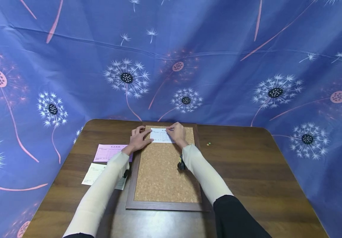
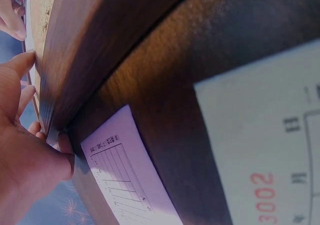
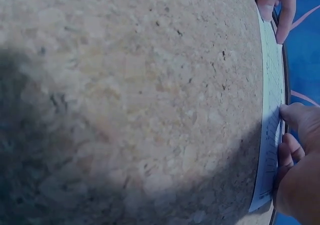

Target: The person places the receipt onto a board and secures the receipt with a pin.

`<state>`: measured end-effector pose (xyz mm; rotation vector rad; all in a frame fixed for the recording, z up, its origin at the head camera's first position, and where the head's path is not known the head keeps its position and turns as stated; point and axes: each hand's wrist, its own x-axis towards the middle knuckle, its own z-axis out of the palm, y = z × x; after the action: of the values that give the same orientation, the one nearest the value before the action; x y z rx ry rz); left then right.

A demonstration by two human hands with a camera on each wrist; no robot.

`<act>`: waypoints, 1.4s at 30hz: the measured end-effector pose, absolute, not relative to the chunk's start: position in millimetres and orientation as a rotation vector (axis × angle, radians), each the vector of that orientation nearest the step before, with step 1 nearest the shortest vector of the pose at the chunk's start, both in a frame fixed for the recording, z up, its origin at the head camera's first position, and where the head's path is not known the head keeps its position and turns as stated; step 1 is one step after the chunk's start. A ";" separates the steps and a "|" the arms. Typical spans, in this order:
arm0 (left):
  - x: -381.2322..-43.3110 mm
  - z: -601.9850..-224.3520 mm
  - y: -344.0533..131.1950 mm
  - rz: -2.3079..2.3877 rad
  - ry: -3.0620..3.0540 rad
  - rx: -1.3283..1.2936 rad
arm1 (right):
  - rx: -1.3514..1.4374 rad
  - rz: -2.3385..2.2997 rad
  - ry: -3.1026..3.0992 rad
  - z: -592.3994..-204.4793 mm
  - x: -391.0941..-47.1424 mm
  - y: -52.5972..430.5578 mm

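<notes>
A white printed slip (image 1: 159,136) lies on the upper part of a framed cork board (image 1: 168,175). My left hand (image 1: 140,138) rests at the board's left edge, its fingers spread and a fingertip touching the slip's left end. At the slip's upper right, my right hand (image 1: 177,133) presses its thumb down, the other fingers bent beside it in the right wrist view. Whether something small sits under those right fingertips is hidden. To the left of the board, a pink slip (image 1: 108,153) and a pale green slip (image 1: 93,173) lie partly behind my left arm.
Two small green-yellow round pieces (image 1: 209,143) lie on the wooden table (image 1: 248,172), right of the board. The board's raised brown frame (image 1: 165,205) borders the cork. A blue dandelion-patterned cloth (image 1: 218,66) hangs behind the table and along its sides.
</notes>
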<state>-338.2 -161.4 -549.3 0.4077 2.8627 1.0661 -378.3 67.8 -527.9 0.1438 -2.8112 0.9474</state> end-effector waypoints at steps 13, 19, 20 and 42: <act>-334.5 -546.9 -161.1 1.112 2.847 0.428 | 0.096 0.978 -2.851 -525.6 -380.7 67.0; -332.8 -544.6 -160.4 1.112 2.851 0.434 | 0.070 1.001 -2.843 -524.2 -381.3 67.1; -332.8 -544.5 -160.3 1.110 2.850 0.432 | 0.065 0.996 -2.847 -523.8 -381.4 67.0; -335.7 -550.4 -161.5 1.096 2.856 0.432 | 0.386 1.111 -2.844 -525.2 -359.2 90.3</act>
<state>-335.7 -161.5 -550.4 0.4325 2.8559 1.0959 -359.2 90.3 -525.2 0.3862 -2.8439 1.1112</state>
